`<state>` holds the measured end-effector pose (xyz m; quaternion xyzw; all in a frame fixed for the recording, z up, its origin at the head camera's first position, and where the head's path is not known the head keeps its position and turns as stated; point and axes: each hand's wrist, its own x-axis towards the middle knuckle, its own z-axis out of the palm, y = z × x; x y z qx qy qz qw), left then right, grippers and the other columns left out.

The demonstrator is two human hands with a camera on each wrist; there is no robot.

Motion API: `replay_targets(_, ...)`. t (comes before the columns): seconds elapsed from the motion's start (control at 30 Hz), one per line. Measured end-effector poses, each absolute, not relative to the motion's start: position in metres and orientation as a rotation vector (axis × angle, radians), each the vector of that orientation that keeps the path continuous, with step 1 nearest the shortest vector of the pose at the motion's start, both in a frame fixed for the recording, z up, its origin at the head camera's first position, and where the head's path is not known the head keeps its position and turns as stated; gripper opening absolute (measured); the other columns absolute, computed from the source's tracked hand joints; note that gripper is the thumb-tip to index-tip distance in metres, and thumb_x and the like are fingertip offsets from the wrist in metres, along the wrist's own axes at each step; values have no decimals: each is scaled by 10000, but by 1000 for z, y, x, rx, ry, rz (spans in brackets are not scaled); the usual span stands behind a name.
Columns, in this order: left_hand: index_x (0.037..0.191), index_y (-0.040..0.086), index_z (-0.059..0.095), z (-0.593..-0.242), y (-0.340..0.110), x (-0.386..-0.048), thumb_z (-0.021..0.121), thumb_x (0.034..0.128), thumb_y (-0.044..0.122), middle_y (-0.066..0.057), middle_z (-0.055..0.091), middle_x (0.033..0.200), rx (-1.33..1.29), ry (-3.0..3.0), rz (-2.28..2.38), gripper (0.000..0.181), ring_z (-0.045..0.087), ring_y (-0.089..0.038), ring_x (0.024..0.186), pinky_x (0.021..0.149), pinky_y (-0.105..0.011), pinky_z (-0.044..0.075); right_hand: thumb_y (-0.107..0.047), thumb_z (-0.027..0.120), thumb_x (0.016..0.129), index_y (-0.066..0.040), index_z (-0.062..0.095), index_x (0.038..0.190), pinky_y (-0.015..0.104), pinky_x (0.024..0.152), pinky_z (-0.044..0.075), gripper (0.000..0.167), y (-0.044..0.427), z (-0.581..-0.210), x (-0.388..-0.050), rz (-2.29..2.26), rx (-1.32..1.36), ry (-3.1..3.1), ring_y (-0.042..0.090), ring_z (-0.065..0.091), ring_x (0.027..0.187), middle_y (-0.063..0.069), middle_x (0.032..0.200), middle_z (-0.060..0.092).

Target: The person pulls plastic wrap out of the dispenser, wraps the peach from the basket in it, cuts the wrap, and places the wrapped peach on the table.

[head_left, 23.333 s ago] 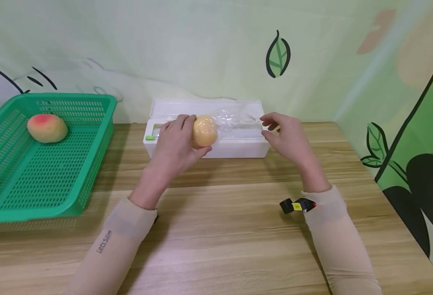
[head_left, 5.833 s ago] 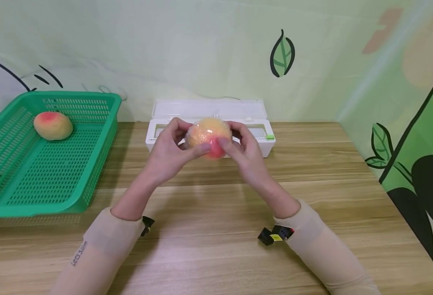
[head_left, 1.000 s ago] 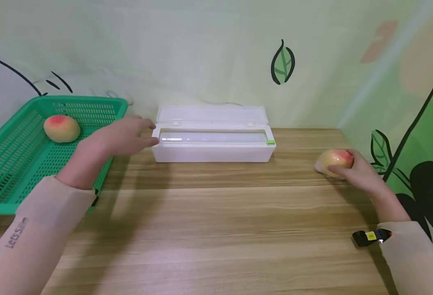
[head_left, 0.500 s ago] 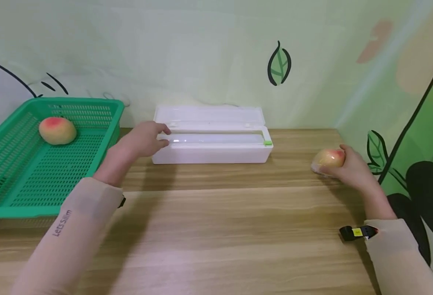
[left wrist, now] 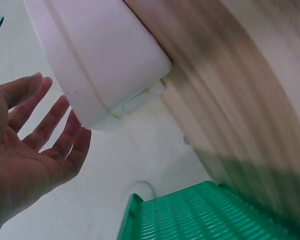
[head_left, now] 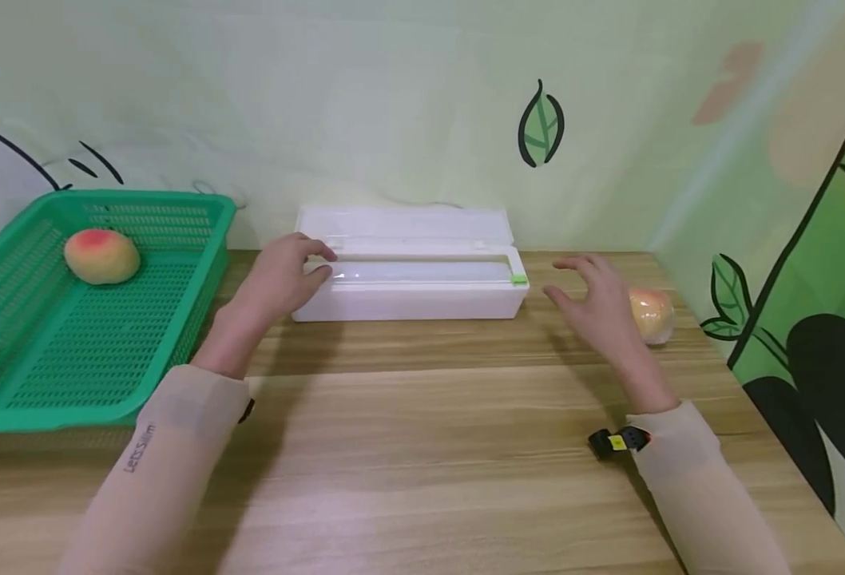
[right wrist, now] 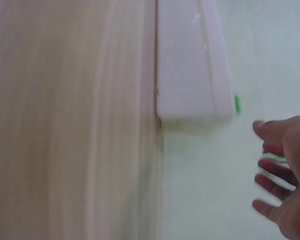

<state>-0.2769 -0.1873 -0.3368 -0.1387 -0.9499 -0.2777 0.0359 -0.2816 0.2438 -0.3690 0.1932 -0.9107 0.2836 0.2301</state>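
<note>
A white cling film dispenser point(head_left: 411, 303) stands against the wall with its lid raised; a film roll shows in its slot, and a small green slider point(head_left: 519, 279) sits at its right end. My left hand point(head_left: 275, 275) hovers at the dispenser's left end, fingers apart and holding nothing; whether it touches the box I cannot tell. My right hand point(head_left: 598, 307) is in the air between the dispenser and a film-wrapped peach point(head_left: 652, 317), fingers parted around nothing. The wrapped peach rests on the table, partly hidden behind that hand.
At the left stands a green plastic basket point(head_left: 210, 279) with one unwrapped peach point(head_left: 102, 256) in it. A wooden table point(head_left: 422, 455) carries everything, its right edge slanting beside a printed wall point(head_left: 408, 104) at the back.
The peach, held in both hands over the dispenser earlier, is wrapped and now lies at the right. My right hand has let go of it and moved left; my left hand came to the dispenser.
</note>
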Motion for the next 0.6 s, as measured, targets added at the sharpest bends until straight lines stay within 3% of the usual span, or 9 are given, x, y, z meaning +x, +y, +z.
replay_targets(0.2, 1156, -38, 729, -346, -190, -275, 616, 1009, 88, -260, 614, 1315, -373, -2865, -890, 224, 557, -435, 1200, 1008, -552, 451, -62, 748, 944, 38, 699, 1196, 542, 1024, 446, 276, 205, -371, -294, 803, 696, -2543, 399, 573, 1223, 213, 1247, 659)
replay_targets(0.43, 1042, -77, 754, -360, -196, -276, 662, 977, 56, -247, 696, 1095, -386, -2743, -886, 174, 633, -405, 1048, 916, -524, 487, -31, 693, 977, 50, 740, 1104, 493, 850, 509, 158, 187, -373, -307, 751, 774, -2647, 356, 643, 975, 202, 1096, 702)
replay_targets(0.6, 993, -78, 757, -366, -196, -279, 679, 960, 25, -237, 705, 1012, -417, -2674, -871, 133, 642, -392, 961, 865, -515, 490, -35, 701, 972, 48, 763, 1017, 493, 845, 498, 113, 185, -372, -310, 705, 747, -2653, 358, 642, 940, 185, 990, 718)
